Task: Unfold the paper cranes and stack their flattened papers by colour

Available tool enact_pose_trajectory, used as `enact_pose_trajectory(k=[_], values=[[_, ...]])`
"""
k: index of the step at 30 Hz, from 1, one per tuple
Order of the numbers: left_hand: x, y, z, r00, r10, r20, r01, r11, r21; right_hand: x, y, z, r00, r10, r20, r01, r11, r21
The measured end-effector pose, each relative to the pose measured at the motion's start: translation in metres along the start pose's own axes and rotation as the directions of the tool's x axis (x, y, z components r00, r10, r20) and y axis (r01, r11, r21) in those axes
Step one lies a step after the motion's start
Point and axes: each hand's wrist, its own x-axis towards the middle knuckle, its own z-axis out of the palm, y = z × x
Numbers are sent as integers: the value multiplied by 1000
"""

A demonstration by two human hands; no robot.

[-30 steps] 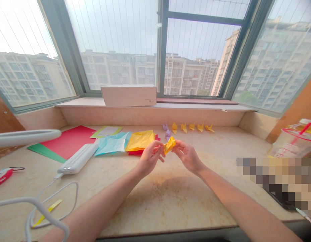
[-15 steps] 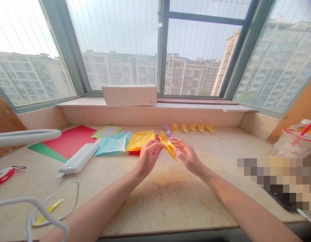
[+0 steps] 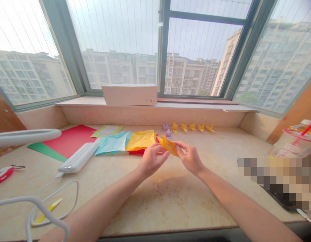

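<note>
Yellow folded paper [image 3: 168, 145] is sitting between my two hands at the centre of the frame, held just above the marble-patterned counter [image 3: 170, 198]. My left hand [image 3: 150, 160] is pinching its near edge with fingers curled in, and my right hand [image 3: 192, 158] is gripping its right end between thumb and fingertips. How the piece is folded is hard to make out, since my fingers are covering part of it.

At the right edge of the frame a clear plastic cup [image 3: 294, 143] with a red-rimmed lid and a red straw is standing; I am seeing something yellowish inside, but I cannot tell what it is, and the cup is being cut off by the frame edge. Below it a blurred-out patch is hiding whatever is lying there.

Just beyond my hands, loose sheets are lying flat: a yellow sheet [image 3: 141, 139], a light blue sheet [image 3: 112, 143], and a red sheet [image 3: 70, 139] further left. A row of small paper cranes [image 3: 188, 127] is standing near the back wall, too small for detail. A closed white box [image 3: 129, 94] is resting on the windowsill, its contents hidden. A white power bank [image 3: 78, 158] with its cable is lying at middle left.
</note>
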Motion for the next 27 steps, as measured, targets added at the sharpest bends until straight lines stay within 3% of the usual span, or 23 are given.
enact_pose_trajectory(k=[3,6,12,16,22,27], values=[[1,-1,1,995,-104,8,104,994,19,-3,-6,3,998,-41,55,37,997,71],[2,-2,1,990,-136,-28,137,990,23,-7,-9,6,990,-27,136,10,992,124],[1,-3,2,984,-153,-92,147,987,-70,-8,-5,5,996,60,66,-66,994,92],[0,-4,3,982,-148,-119,149,989,-3,-8,-2,7,993,-25,118,13,995,102],[1,-8,0,982,-86,-165,107,987,119,-11,-8,11,983,-72,167,61,996,70],[0,-17,-2,982,97,-164,-52,965,259,-13,-11,11,987,-46,151,37,997,62]])
